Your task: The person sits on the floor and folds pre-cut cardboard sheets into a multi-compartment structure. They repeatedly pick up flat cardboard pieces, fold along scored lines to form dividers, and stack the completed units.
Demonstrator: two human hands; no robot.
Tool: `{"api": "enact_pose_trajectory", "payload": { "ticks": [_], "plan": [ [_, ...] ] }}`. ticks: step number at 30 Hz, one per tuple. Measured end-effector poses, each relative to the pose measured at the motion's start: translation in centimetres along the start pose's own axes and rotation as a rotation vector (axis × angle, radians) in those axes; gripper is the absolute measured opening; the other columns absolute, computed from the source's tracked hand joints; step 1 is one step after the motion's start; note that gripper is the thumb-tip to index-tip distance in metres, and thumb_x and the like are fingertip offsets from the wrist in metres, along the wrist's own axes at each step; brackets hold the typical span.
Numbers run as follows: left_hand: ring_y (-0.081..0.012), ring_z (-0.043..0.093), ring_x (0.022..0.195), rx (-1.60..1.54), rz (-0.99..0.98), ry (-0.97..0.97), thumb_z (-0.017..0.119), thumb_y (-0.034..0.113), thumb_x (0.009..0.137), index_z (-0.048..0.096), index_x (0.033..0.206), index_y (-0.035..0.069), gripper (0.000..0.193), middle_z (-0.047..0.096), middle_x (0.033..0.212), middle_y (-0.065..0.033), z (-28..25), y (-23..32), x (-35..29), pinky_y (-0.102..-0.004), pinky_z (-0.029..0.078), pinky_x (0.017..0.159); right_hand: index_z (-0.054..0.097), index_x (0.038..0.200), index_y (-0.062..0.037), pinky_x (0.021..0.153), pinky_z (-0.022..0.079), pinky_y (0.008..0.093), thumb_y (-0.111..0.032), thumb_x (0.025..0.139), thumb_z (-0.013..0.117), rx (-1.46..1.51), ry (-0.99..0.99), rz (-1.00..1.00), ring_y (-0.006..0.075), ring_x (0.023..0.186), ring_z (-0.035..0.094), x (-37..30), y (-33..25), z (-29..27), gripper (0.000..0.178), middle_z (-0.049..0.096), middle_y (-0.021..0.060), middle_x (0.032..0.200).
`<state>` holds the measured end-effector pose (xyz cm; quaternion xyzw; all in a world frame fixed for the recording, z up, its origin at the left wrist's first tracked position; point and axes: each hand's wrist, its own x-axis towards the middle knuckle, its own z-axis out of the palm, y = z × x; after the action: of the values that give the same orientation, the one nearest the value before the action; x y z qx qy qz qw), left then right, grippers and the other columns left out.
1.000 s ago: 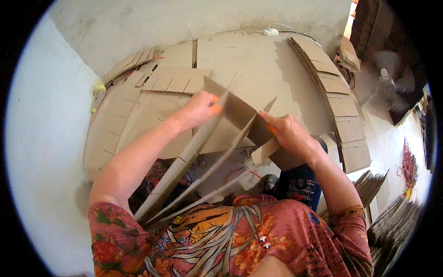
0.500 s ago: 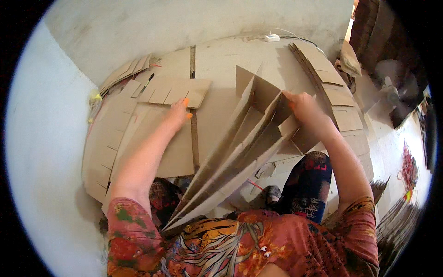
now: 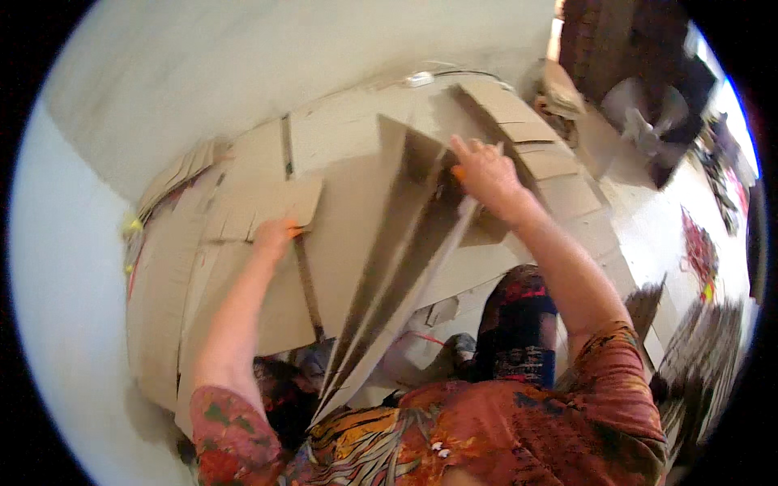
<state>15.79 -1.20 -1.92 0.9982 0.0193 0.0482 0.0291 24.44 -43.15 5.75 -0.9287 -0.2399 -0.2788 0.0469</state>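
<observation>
My left hand (image 3: 275,236), with orange coverings on its fingertips, is closed on the near edge of a slotted cardboard strip (image 3: 267,202) that lies over larger cardboard sheets at the left. My right hand (image 3: 489,175) grips the far top edge of a cardboard partition (image 3: 405,235), made of long panels with shorter cross pieces between them. The partition leans toward me, its panels drawing together near my shirt. Blur hides exactly how my right fingers sit, and an orange covering shows there too.
Slotted cardboard pieces (image 3: 519,130) are stacked at the back right, and more cardboard (image 3: 174,178) at the far left. A white socket box (image 3: 419,78) sits by the wall. On the right are a fan (image 3: 644,117), red strings (image 3: 698,247) and a bundle of thin dark strips (image 3: 705,364).
The view has swung to the right. My left hand has drawn the slotted strip a little nearer. The partition's panels stand closer together, and my right hand has shifted over its top edge.
</observation>
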Motion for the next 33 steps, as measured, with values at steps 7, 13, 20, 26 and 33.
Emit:
{"api": "enact_pose_trajectory", "payload": {
  "ticks": [7, 13, 20, 26, 33],
  "plan": [
    [-0.0217, 0.060, 0.093, -0.553, 0.002, 0.583, 0.054, 0.000, 0.084, 0.060, 0.112, 0.000, 0.028, 0.064, 0.103, -0.0125, -9.6, 8.1, -3.7, -0.0302, 0.047, 0.081, 0.048, 0.123, -0.0020, 0.075, 0.050, 0.0345, -0.024, 0.086, 0.060, 1.027, -0.071, 0.194, 0.0287, 0.091, 0.061, -4.0, -5.2, -6.0, 0.044, 0.059, 0.0179, 0.103],
    [-0.0277, 0.053, 0.112, -0.561, 0.671, 0.434, 0.061, 0.002, 0.080, 0.056, 0.116, -0.003, 0.036, 0.054, 0.122, -0.0153, -11.2, 19.5, -10.5, -0.0366, 0.042, 0.094, 0.049, 0.118, 0.0045, 0.074, 0.052, 0.0329, -0.014, 0.087, 0.054, 2.081, -0.250, 0.633, 0.0204, 0.088, 0.062, -7.3, -7.2, -8.4, 0.036, 0.058, 0.0128, 0.108],
    [-0.0246, 0.049, 0.116, -0.740, 0.199, 0.247, 0.065, 0.027, 0.083, 0.054, 0.121, 0.001, 0.048, 0.052, 0.124, -0.0161, -11.9, 19.5, -12.4, -0.0362, 0.040, 0.096, 0.061, 0.107, -0.0077, 0.052, 0.039, 0.0220, -0.008, 0.085, 0.053, 1.807, 0.380, 0.961, 0.0094, 0.068, 0.053, -11.0, -0.7, -9.4, 0.023, 0.061, 0.0030, 0.085],
    [-0.0256, 0.061, 0.089, -0.648, -0.031, -0.044, 0.061, 0.021, 0.085, 0.056, 0.110, -0.006, 0.037, 0.063, 0.098, -0.0198, -9.3, 16.7, -11.6, -0.0326, 0.047, 0.079, 0.068, 0.098, -0.0099, 0.047, 0.028, 0.0171, -0.009, 0.084, 0.059, 1.438, 0.398, 0.821, 0.0004, 0.058, 0.041, -13.0, 2.9, -10.4, 0.017, 0.059, -0.0069, 0.076],
    [-0.0222, 0.060, 0.088, -0.524, -0.052, -0.106, 0.060, 0.015, 0.084, 0.062, 0.108, 0.001, 0.028, 0.065, 0.098, -0.0138, -11.3, 14.4, -13.4, -0.0312, 0.046, 0.079, 0.069, 0.097, -0.0064, 0.060, 0.039, 0.0200, -0.012, 0.082, 0.065, 1.429, 0.355, 0.717, 0.0033, 0.068, 0.051, -12.8, 3.4, -11.0, 0.016, 0.062, -0.0055, 0.080]
  ]
}}
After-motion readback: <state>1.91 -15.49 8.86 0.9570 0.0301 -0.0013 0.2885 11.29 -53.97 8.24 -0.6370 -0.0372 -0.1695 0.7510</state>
